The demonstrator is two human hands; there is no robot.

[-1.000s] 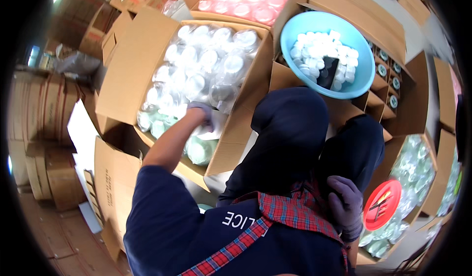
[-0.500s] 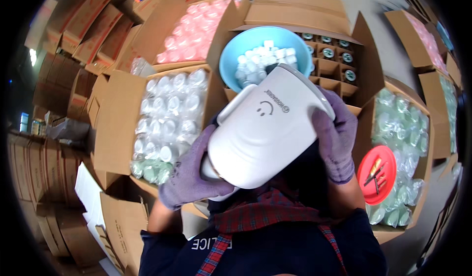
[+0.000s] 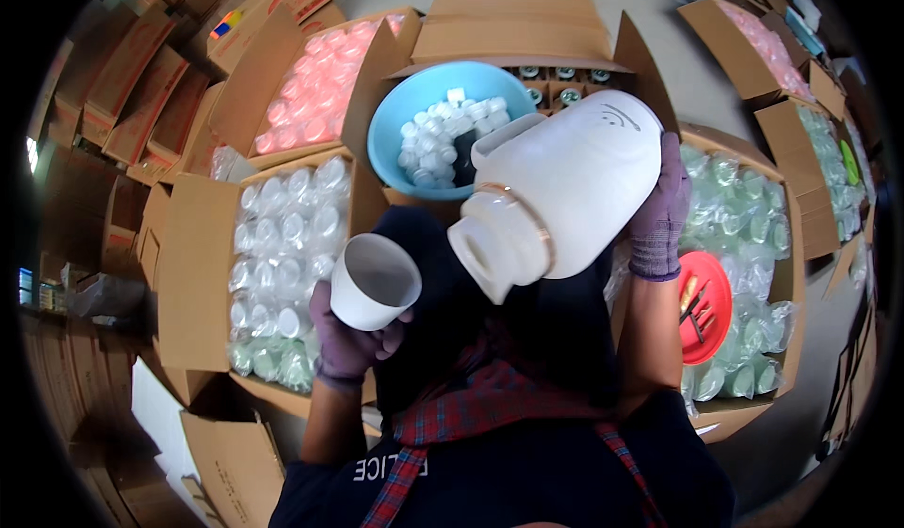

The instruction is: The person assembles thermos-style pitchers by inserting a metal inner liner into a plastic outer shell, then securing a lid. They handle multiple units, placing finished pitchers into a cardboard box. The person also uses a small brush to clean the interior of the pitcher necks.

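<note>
My left hand [image 3: 350, 347], in a purple work glove, is closed round a white cup [image 3: 360, 304] whose mouth faces up and to the right. On the other side, my right hand [image 3: 665, 210], gloved alike, grips the base end of a white thermos jug [image 3: 593, 184]. The jug lies tilted, its spout and copper-coloured neck ring toward the lower left, its handle on the upper side. No stopper shows in its mouth. A gap separates cup and jug. My right fingers are partly hidden behind the jug.
Beyond the jug, a blue basin [image 3: 384, 131] holds many white caps and a dark object. Cartons hold wrapped clear cups [image 3: 292, 236], pink ones [image 3: 315, 76] and greenish ones [image 3: 744, 199]. A red plate [image 3: 692, 340] with small tools rests on the right carton.
The cup has come away from the jug and is in my left hand, lower left. The jug has turned, so its neck and spout now face me, and shifted right with my right hand.
</note>
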